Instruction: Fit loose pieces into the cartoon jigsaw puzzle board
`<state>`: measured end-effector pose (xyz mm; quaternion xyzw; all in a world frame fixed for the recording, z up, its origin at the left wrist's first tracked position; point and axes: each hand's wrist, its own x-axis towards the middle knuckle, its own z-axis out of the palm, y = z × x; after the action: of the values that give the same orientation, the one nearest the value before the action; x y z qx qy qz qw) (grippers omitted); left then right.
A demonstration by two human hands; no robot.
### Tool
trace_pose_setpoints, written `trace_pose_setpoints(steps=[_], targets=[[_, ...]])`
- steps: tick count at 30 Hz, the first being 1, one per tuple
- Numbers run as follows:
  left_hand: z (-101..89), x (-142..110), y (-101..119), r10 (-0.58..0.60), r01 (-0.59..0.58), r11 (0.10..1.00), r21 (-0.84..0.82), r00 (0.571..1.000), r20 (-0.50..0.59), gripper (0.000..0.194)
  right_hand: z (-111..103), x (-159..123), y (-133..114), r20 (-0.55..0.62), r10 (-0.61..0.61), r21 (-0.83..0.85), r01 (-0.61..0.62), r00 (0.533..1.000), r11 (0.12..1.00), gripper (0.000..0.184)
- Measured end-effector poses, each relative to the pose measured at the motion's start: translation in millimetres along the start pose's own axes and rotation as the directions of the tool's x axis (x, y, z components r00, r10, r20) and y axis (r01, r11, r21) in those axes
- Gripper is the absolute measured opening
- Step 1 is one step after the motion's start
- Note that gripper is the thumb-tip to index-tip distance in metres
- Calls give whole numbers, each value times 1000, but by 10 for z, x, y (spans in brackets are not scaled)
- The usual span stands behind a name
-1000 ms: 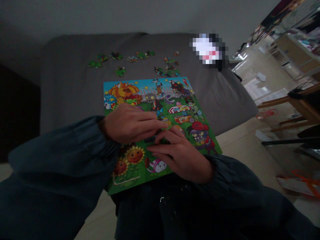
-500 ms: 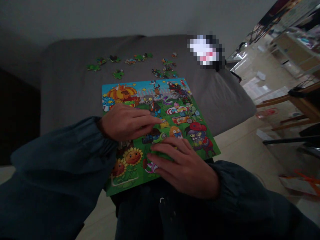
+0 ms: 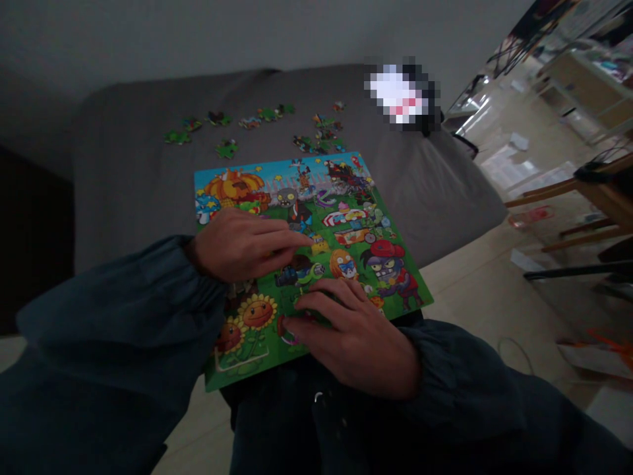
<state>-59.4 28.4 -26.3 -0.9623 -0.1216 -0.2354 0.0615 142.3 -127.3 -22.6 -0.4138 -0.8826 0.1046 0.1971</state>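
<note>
A cartoon jigsaw puzzle with a green lawn, sunflowers and zombie figures lies in front of me, its near part over my lap. My left hand rests palm down across its left middle, fingers stretched to the right and fingertips by a small yellow figure. Lower and to the right, my right hand is spread over the near part, its fingertips touching the picture beside a purple-and-white figure. I see nothing held in either hand, though their undersides are hidden. A pale line outlines a corner at the puzzle's lower left.
Several loose puzzle pieces are scattered on the grey cloth-covered surface beyond the puzzle. A blurred-out bright object stands at its far right. A wall runs behind. Wooden furniture legs and clutter are on the floor at right.
My right hand has slid slightly toward the puzzle's near edge, uncovering more of the orange egg-shaped figure. The left hand stays about where it was on the picture; the view has shifted a little.
</note>
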Motion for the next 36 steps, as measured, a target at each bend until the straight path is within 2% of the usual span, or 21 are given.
trace_pose_setpoints(steps=[7,13,19,25,30,36], targets=[[-11,-6,3,-44,45,998,-35,998,41,25,28,-2,-17,38,7,-34,-6,999,999,24],[-20,8,11,-25,23,998,-53,999,-41,20,48,-13,-14,22,-11,-32,12,1000,999,24],[-19,-2,-1,-69,70,993,-95,997,19,23,-45,-45,58,23,-21,19,21,1000,1000,26],[-15,25,-5,-84,145,936,-321,977,196,33,-247,-182,194,-88,80,78,-73,993,994,26],[1,45,-49,-27,152,896,-418,956,291,57,-178,-194,133,-61,49,55,-46,997,997,25],[29,11,-78,-74,227,863,-450,940,333,62,-91,-196,144,-21,48,26,-48,999,999,25]])
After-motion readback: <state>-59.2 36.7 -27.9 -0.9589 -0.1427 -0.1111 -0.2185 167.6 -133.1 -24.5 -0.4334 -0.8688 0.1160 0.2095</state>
